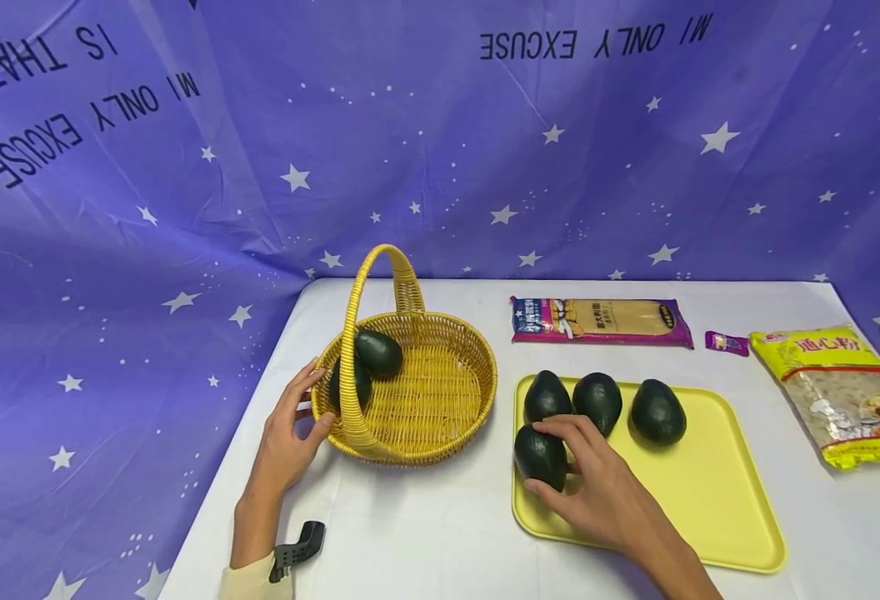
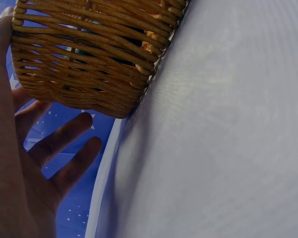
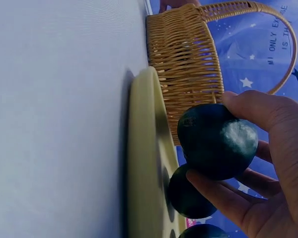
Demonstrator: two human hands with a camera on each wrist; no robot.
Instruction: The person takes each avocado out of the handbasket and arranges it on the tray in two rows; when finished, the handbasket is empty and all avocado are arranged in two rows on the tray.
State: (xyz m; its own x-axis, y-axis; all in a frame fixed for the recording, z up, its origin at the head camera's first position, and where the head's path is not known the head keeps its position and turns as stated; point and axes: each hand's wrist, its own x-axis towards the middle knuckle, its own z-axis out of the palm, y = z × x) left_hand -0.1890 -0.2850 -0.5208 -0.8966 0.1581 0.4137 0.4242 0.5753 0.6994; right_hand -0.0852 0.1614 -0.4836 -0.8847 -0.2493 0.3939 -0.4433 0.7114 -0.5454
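On the left of the head view, my left hand point(image 1: 287, 437) touches the side of a yellow wicker basket point(image 1: 428, 396) with a tall handle. Its fingers look spread and loosely extended in the left wrist view, with the thumb at the rim. Two dark green avocados point(image 1: 378, 354) lie inside the basket's left part. My right hand point(image 1: 601, 492) grips another avocado point(image 1: 539, 457) between thumb and fingers, over the left side of a yellow tray point(image 1: 717, 492). Three more avocados point(image 1: 657, 412) lie along the tray's far side. Whether the held one touches the tray, I cannot tell.
Behind the tray lies a flat pack of noodles point(image 1: 605, 322), with a small purple packet point(image 1: 727, 342) beside it. A yellow-topped bag of pasta point(image 1: 845, 396) lies at the far right. A purple star-patterned cloth point(image 1: 440, 167) hangs behind the white table point(image 1: 417, 533).
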